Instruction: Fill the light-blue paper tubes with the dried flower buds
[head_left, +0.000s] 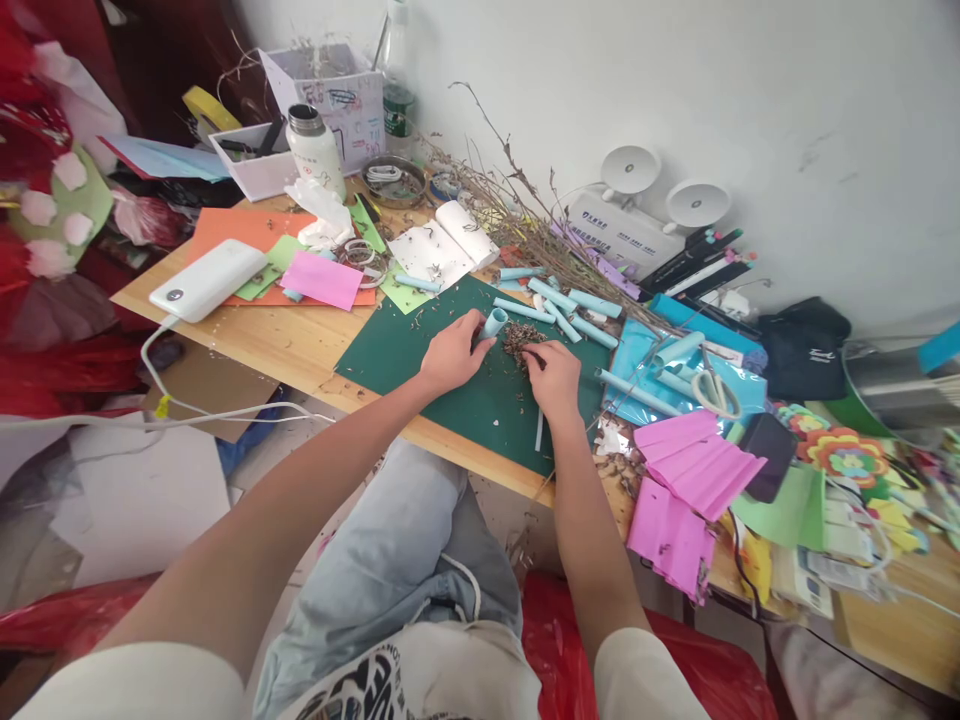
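Observation:
My left hand is closed around a light blue paper tube, whose open end faces up and away. Just to its right, my right hand has its fingertips pinched together at the edge of a small heap of dry brown plant bits. Whether some bits are between those fingers is too small to make out. Both hands are over a dark green mat. Several more blue paper tubes lie at the mat's far edge.
Dry twigs lean along the wall behind. A white power bank and pink paper are on the left. Scissors, pink folded paper and a black box lie right. A white bottle stands uncapped at the back left.

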